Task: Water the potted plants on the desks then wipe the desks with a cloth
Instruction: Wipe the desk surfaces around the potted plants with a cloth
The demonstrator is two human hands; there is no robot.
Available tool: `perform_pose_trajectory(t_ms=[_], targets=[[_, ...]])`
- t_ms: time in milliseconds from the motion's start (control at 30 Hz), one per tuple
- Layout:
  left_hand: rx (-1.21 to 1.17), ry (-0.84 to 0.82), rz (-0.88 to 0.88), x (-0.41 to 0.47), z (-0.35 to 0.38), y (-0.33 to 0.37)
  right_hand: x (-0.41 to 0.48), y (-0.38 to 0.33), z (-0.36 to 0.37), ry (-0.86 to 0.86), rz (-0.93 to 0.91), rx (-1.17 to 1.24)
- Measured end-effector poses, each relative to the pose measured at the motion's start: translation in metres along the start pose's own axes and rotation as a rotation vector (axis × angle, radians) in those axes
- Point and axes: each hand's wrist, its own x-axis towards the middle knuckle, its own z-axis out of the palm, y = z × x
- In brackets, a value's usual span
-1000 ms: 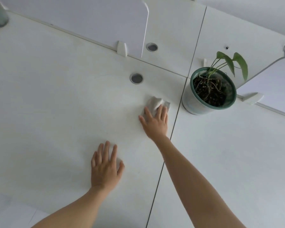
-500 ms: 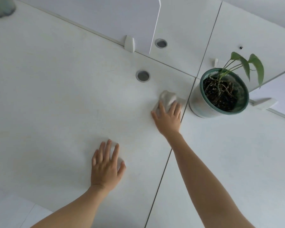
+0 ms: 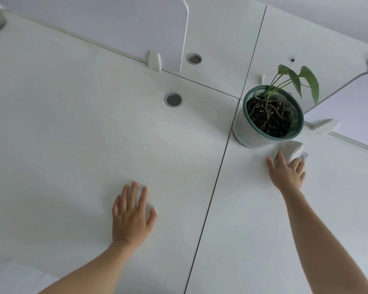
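right hand [image 3: 288,174] pressing cloth [image 3: 290,152] (white), beside potted plant [image 3: 270,117]

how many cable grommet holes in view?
2. Near grommet hole left of the potted plant; far grommet hole beyond the back seam, beside the divider panel's edge. Others may be hidden behind dividers.

Two arms of the person show, both bare along all that is visible, down to the fingertips. The left forearm [image 3: 89,270] is slim and smooth, with a faint crease across the wrist where it meets the left hand [image 3: 132,217]. The right forearm [image 3: 310,236] is equally slender and ends in the right hand [image 3: 287,174]. The fingers [image 3: 133,194] are slim, with barely marked knuckles; the nails are too small to make out.
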Motion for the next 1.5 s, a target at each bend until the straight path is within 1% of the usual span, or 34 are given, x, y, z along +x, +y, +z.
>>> perform_pose_trajectory(t_ms=[100, 167, 300, 400, 467, 500, 600, 633, 667, 733, 800, 933, 967, 1000, 1033, 1167, 1233, 1300, 1333, 1400, 1467, 1500], targets=[[0.007, 0.013, 0.006, 0.0, 0.001, -0.001, 0.017, -0.018, -0.005, -0.003, -0.154, -0.035], [0.01, 0.025, 0.01, 0.0, 0.001, -0.001, 0.019, -0.023, -0.004, 0.005, -0.201, -0.015], [0.01, 0.043, 0.011, -0.001, 0.003, 0.0, 0.003, -0.017, 0.001, 0.035, -0.16, -0.004], [0.02, 0.041, 0.01, 0.0, 0.003, 0.0, -0.028, -0.022, 0.016, 0.069, -0.11, 0.051], [0.032, 0.035, 0.016, 0.0, 0.003, 0.0, -0.058, -0.038, 0.035, 0.058, -0.132, 0.05], [0.034, 0.032, 0.015, 0.0, 0.003, 0.0, -0.073, -0.05, 0.045, 0.051, -0.193, 0.046], [0.032, 0.015, 0.0, 0.0, 0.003, 0.0, -0.099, -0.091, 0.067, 0.075, -0.502, -0.005], [0.032, 0.01, -0.002, 0.0, 0.002, 0.0, -0.096, -0.105, 0.068, 0.097, -0.57, -0.028], [0.03, 0.006, -0.002, 0.0, 0.001, 0.0, -0.09, -0.118, 0.065, 0.083, -0.588, -0.044], [0.022, -0.003, 0.002, 0.001, 0.0, 0.0, -0.07, -0.137, 0.057, 0.053, -0.566, -0.062], [0.01, -0.009, 0.007, 0.001, -0.001, 0.0, -0.059, -0.147, 0.048, 0.065, -0.528, -0.044], [-0.017, -0.025, 0.0, 0.001, -0.002, 0.0, -0.081, -0.139, 0.049, 0.018, -0.487, -0.024], [-0.019, -0.034, -0.003, 0.001, -0.002, 0.001, -0.093, -0.133, 0.054, 0.049, -0.494, -0.029], [-0.02, -0.044, -0.003, 0.001, -0.002, 0.001, -0.106, -0.125, 0.059, 0.133, -0.521, -0.03], [-0.018, -0.058, -0.004, 0.001, -0.003, 0.0, -0.12, -0.117, 0.064, 0.179, -0.547, -0.025], [-0.033, -0.13, -0.02, 0.001, -0.006, 0.001, -0.177, -0.084, 0.078, 0.203, -0.56, -0.07], [-0.055, -0.176, -0.022, 0.001, -0.01, 0.002, -0.2, -0.07, 0.081, 0.179, -0.505, -0.065], [-0.078, -0.213, -0.01, 0.001, -0.015, 0.003, -0.217, -0.052, 0.081, 0.222, -0.453, -0.077], [-0.093, -0.225, -0.004, 0.001, -0.016, 0.003, -0.225, -0.043, 0.078, 0.216, -0.402, -0.033], [-0.141, -0.242, 0.001, 0.0, -0.019, 0.002, -0.238, -0.027, 0.074, 0.205, -0.218, 0.112], [-0.218, -0.249, 0.005, -0.001, -0.021, -0.002, -0.255, -0.006, 0.07, 0.09, -0.07, 0.265], [-0.259, -0.249, 0.007, -0.002, -0.023, -0.004, -0.266, 0.004, 0.068, 0.071, -0.018, 0.357]])
